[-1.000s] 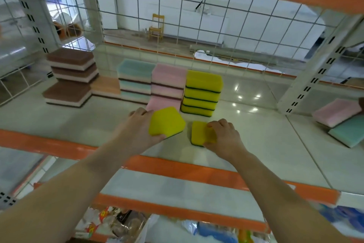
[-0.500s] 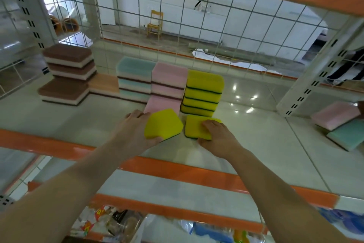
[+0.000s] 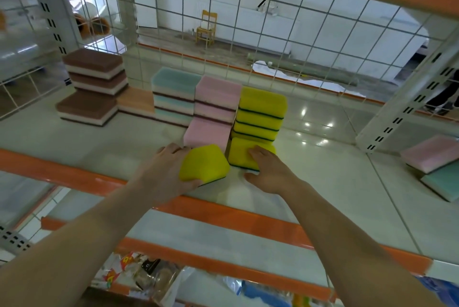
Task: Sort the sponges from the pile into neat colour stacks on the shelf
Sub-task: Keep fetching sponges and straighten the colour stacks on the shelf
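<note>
My left hand (image 3: 164, 175) grips a yellow sponge (image 3: 204, 167) tilted just above the shelf (image 3: 323, 194). My right hand (image 3: 269, 173) rests with straight fingers on a second yellow sponge (image 3: 239, 155) lying flat against the foot of the yellow stack (image 3: 260, 114). To the left of that stack stand the pink stack (image 3: 216, 97), with one more pink sponge (image 3: 207, 132) in front of it, and the teal stack (image 3: 173, 95). Further left are an orange sponge (image 3: 135, 101) and brown sponges (image 3: 94, 75).
A loose pink sponge (image 3: 432, 153) and a teal sponge (image 3: 444, 180) lie at the far right past a white upright (image 3: 407, 102). A wire grid (image 3: 248, 33) closes the back. An orange rail (image 3: 223, 209) edges the shelf front, with packaged goods (image 3: 139, 274) on the level below.
My right hand has pushed its yellow sponge back until it meets the foot of the yellow stack. My left hand has followed forward with its sponge.
</note>
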`<action>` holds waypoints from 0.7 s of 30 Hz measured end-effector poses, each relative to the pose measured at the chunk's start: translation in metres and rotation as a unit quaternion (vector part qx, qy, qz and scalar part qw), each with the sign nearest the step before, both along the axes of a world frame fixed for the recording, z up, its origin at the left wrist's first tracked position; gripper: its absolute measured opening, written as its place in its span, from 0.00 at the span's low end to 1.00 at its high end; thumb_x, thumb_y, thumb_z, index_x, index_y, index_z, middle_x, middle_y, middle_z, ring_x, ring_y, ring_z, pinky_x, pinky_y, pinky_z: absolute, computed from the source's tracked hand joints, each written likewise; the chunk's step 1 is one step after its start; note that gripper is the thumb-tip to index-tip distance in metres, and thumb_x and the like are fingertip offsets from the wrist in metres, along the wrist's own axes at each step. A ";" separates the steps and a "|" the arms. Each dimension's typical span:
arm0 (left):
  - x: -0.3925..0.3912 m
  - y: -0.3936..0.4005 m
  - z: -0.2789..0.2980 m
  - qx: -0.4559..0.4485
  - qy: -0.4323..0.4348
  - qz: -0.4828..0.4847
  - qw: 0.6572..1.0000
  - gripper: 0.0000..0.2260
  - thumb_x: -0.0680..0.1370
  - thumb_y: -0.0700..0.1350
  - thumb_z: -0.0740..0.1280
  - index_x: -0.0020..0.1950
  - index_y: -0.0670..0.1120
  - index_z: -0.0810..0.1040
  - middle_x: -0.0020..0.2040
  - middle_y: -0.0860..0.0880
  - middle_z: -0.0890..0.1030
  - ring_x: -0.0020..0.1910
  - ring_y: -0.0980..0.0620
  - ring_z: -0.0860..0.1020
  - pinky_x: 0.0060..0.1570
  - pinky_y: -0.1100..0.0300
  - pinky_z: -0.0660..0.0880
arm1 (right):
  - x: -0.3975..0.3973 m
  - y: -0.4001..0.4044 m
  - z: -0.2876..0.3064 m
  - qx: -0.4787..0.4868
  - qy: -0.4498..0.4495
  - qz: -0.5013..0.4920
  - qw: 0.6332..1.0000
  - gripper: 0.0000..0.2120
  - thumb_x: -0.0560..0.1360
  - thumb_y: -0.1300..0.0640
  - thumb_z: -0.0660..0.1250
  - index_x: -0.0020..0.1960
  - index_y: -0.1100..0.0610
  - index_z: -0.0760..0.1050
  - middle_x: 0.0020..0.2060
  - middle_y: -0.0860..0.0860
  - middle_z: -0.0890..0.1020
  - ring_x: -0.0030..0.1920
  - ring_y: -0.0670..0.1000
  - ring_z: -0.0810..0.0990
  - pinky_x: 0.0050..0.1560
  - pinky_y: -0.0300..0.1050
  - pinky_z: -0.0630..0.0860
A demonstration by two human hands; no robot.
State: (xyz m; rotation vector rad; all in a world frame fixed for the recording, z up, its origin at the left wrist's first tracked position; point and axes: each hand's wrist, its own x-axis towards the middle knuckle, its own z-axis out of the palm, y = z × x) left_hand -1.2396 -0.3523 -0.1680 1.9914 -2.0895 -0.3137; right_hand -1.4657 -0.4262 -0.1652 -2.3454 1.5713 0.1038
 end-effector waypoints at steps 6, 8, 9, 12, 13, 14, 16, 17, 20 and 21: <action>-0.001 0.004 0.002 0.002 -0.006 0.013 1.000 0.35 0.71 0.63 0.66 0.73 0.51 0.61 0.64 0.49 0.69 0.65 0.48 0.68 0.61 0.52 0.70 | 0.003 -0.006 0.000 0.002 0.002 0.011 1.000 0.33 0.79 0.52 0.60 0.77 0.54 0.47 0.77 0.52 0.48 0.76 0.53 0.49 0.72 0.45 0.54; -0.002 0.006 0.005 0.002 -0.008 0.025 1.000 0.34 0.71 0.61 0.67 0.73 0.52 0.61 0.64 0.49 0.69 0.64 0.47 0.68 0.59 0.53 0.70 | 0.005 -0.007 0.001 0.002 0.008 0.015 1.000 0.33 0.78 0.52 0.61 0.77 0.54 0.47 0.77 0.52 0.48 0.76 0.53 0.49 0.72 0.46 0.55; -0.003 0.007 0.006 0.000 -0.008 0.029 1.000 0.33 0.72 0.61 0.67 0.73 0.53 0.61 0.64 0.49 0.68 0.64 0.48 0.68 0.58 0.54 0.70 | 0.006 -0.007 0.001 0.002 0.011 0.017 1.000 0.34 0.78 0.51 0.61 0.77 0.54 0.47 0.77 0.52 0.48 0.76 0.53 0.49 0.73 0.46 0.55; -0.003 0.009 0.008 0.000 -0.005 0.034 0.999 0.33 0.72 0.60 0.67 0.73 0.54 0.60 0.64 0.49 0.68 0.63 0.48 0.68 0.57 0.55 0.70 | 0.007 -0.009 0.002 -0.004 0.019 0.019 1.000 0.34 0.78 0.51 0.61 0.77 0.54 0.47 0.77 0.52 0.48 0.76 0.54 0.50 0.73 0.47 0.56; -0.003 0.009 0.008 0.001 -0.005 0.036 0.999 0.33 0.72 0.60 0.67 0.73 0.54 0.60 0.64 0.49 0.68 0.63 0.48 0.68 0.57 0.54 0.70 | 0.007 -0.009 0.002 -0.007 0.021 0.019 1.000 0.34 0.78 0.51 0.61 0.77 0.54 0.47 0.77 0.52 0.48 0.75 0.54 0.50 0.72 0.47 0.56; -0.003 0.009 0.009 0.003 -0.006 0.037 0.999 0.33 0.72 0.61 0.67 0.73 0.54 0.60 0.64 0.49 0.68 0.63 0.48 0.68 0.57 0.54 0.70 | 0.008 -0.009 0.002 -0.009 0.022 0.018 1.000 0.34 0.78 0.51 0.61 0.77 0.54 0.47 0.77 0.52 0.48 0.75 0.54 0.50 0.72 0.47 0.56; -0.004 0.009 0.008 0.003 -0.008 0.036 0.999 0.33 0.72 0.61 0.67 0.73 0.54 0.60 0.64 0.49 0.68 0.63 0.48 0.68 0.57 0.54 0.70 | 0.008 -0.009 0.003 -0.009 0.023 0.017 1.000 0.33 0.78 0.51 0.61 0.77 0.54 0.48 0.77 0.52 0.49 0.75 0.54 0.50 0.72 0.47 0.57; -0.004 0.009 0.009 0.003 -0.008 0.036 0.999 0.33 0.72 0.61 0.67 0.73 0.54 0.60 0.64 0.49 0.68 0.63 0.48 0.68 0.57 0.53 0.71 | 0.007 -0.009 0.002 -0.009 0.023 0.016 1.000 0.33 0.78 0.51 0.61 0.77 0.54 0.48 0.77 0.52 0.49 0.75 0.54 0.50 0.72 0.47 0.57; -0.006 0.009 0.009 0.007 -0.010 0.037 0.999 0.33 0.72 0.62 0.66 0.72 0.53 0.61 0.64 0.49 0.68 0.64 0.49 0.68 0.58 0.53 0.71 | 0.006 -0.010 0.002 -0.006 0.025 0.016 1.000 0.34 0.78 0.51 0.61 0.77 0.54 0.47 0.77 0.52 0.48 0.75 0.54 0.50 0.72 0.47 0.56; -0.006 0.009 0.009 0.008 -0.010 0.036 0.999 0.33 0.72 0.62 0.66 0.72 0.53 0.61 0.63 0.49 0.69 0.64 0.49 0.68 0.59 0.53 0.71 | 0.006 -0.010 0.002 -0.005 0.025 0.016 1.000 0.34 0.78 0.51 0.61 0.77 0.54 0.47 0.77 0.52 0.48 0.75 0.54 0.50 0.72 0.47 0.56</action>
